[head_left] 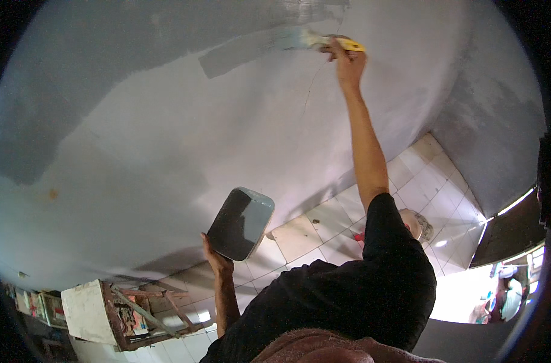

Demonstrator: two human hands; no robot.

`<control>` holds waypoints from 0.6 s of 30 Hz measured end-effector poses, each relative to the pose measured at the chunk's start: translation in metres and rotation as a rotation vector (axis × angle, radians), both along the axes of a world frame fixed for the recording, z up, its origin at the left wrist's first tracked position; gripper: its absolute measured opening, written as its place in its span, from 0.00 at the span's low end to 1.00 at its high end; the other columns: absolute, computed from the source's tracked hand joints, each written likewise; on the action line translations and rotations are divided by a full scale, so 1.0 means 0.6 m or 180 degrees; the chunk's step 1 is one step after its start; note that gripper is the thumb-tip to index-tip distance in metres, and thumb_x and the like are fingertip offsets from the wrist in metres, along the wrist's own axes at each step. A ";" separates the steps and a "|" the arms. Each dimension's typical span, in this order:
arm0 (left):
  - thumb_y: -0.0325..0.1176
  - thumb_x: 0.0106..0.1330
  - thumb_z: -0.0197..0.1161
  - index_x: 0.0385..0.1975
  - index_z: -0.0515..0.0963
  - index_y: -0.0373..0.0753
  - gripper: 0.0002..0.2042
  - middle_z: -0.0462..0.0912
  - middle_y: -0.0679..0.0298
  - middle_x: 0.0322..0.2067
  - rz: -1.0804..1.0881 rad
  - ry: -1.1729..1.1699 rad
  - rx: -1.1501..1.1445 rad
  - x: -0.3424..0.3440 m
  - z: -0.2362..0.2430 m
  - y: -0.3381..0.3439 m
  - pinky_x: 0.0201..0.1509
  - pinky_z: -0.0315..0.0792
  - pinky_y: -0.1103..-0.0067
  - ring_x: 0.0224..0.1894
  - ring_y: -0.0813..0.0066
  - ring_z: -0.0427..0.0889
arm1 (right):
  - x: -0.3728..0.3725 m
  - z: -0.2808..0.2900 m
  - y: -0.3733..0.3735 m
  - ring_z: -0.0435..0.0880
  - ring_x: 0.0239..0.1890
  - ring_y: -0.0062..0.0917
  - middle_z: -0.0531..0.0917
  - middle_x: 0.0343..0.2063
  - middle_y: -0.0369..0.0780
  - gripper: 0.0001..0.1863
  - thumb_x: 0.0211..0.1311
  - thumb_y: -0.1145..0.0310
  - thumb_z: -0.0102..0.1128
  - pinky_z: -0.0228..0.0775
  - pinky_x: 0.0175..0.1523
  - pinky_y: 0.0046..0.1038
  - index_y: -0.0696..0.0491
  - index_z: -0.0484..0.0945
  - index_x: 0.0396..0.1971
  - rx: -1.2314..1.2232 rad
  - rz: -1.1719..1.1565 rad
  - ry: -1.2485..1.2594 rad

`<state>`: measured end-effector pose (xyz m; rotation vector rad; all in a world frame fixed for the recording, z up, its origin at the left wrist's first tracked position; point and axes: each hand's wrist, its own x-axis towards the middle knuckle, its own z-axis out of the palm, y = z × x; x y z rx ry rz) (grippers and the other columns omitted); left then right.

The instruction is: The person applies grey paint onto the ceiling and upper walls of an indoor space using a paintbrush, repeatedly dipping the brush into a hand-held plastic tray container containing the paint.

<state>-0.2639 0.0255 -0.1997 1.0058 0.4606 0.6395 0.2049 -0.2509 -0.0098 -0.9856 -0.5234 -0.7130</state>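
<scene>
My right hand (350,60) is stretched high up and grips a flat paintbrush with a yellow handle (324,41). Its bristles press on the pale wall (166,139) at the end of a fresh dark grey stripe (239,54). Darker grey paint covers the wall's upper left part. My left hand (218,260) holds a rectangular tray (242,222) from underneath, its inside coated with grey paint. The tray is tilted and stays apart from the wall. A black short-sleeved shirt covers my chest and shoulders.
Pale square floor tiles (420,181) lie far below on the right. A white box (88,311) and a paint-stained wooden frame (148,314) stand at the lower left. A second grey wall (499,121) meets this one at the right corner. Bright light shows at the lower right (463,296).
</scene>
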 end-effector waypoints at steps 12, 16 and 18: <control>0.59 0.72 0.44 0.58 0.70 0.31 0.33 0.75 0.51 0.56 0.0081 -0.0155 -0.0103 -0.047 -0.041 -0.015 0.65 0.64 0.64 0.58 0.57 0.73 | -0.190 0.006 0.257 0.83 0.23 0.35 0.83 0.27 0.44 0.12 0.50 0.69 0.69 0.74 0.29 0.31 0.55 0.82 0.36 -0.0979 -0.1558 -0.1428; 0.58 0.72 0.43 0.59 0.69 0.31 0.33 0.74 0.51 0.57 0.0230 -0.0257 -0.0104 -0.060 -0.049 -0.009 0.65 0.64 0.64 0.59 0.56 0.73 | -0.277 0.041 0.314 0.83 0.26 0.36 0.85 0.32 0.41 0.15 0.50 0.70 0.66 0.76 0.32 0.34 0.50 0.81 0.40 -0.0883 -0.0430 -0.1956; 0.58 0.73 0.43 0.59 0.69 0.31 0.33 0.74 0.51 0.57 0.0188 -0.0287 -0.0029 -0.061 -0.038 -0.010 0.64 0.64 0.63 0.59 0.56 0.73 | -0.262 0.063 0.307 0.85 0.27 0.25 0.86 0.29 0.40 0.08 0.57 0.69 0.67 0.77 0.34 0.23 0.56 0.83 0.34 -0.0563 -0.0087 -0.2009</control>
